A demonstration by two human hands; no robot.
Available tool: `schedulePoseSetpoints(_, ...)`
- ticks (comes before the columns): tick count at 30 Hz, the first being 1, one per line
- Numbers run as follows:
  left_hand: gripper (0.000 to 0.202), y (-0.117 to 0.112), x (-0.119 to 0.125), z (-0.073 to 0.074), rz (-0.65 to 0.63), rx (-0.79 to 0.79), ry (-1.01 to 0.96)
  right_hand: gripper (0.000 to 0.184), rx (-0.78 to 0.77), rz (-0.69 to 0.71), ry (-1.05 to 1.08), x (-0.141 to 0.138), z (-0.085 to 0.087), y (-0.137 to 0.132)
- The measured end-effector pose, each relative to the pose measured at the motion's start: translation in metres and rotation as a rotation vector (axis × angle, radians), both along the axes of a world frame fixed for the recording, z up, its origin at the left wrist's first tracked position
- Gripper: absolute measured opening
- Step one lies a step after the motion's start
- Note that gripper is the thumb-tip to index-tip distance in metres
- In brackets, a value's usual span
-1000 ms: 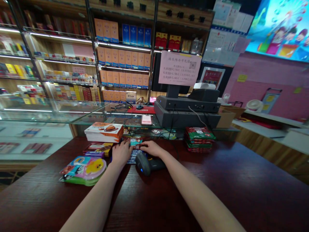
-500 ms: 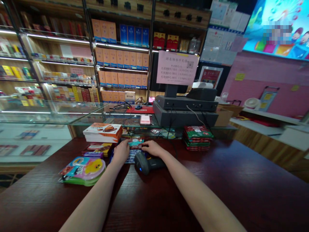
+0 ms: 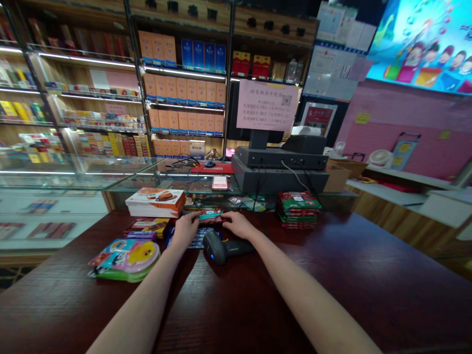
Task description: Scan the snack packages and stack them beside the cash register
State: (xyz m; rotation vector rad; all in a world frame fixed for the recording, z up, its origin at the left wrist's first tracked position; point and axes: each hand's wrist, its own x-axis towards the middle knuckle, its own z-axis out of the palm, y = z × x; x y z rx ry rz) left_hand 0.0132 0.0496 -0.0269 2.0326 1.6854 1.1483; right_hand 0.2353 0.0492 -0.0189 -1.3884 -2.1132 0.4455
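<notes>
Wooden counter [image 3: 332, 280], teal packet [image 3: 211, 215] (small) between the fingers [image 3: 227, 218]

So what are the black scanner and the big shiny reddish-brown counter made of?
The black handheld barcode scanner looks like hard plastic, with a dull, smooth, moulded surface. The dark reddish-brown counter looks like varnished wood or wood-look laminate: fine grain shows under a glossy finish that reflects light.

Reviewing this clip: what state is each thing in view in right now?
left hand, holding the small packet by its left end
right hand, holding the small packet by its right end
barcode scanner, lying down, blue light lit
stacked boxes, closed
</notes>
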Motion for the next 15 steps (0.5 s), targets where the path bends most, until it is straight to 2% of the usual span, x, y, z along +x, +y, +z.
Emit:
schedulePoseSetpoints(5,0.039,-0.001,0.003,0.002,-0.056,-0.009,-0.166,0.036,0.046,0.003,0.043,0.007,0.008,-0.010)
schedulePoseSetpoints(12,0.041,-0.002,0.012,0.001,-0.133,-0.060,-0.451,0.032,0.151,-0.043,0.183,0.022,0.008,-0.028)
schedulePoseSetpoints(15,0.049,-0.007,0.019,0.003,-0.196,-0.155,-0.692,0.033,0.218,-0.048,0.237,0.029,0.005,-0.036)
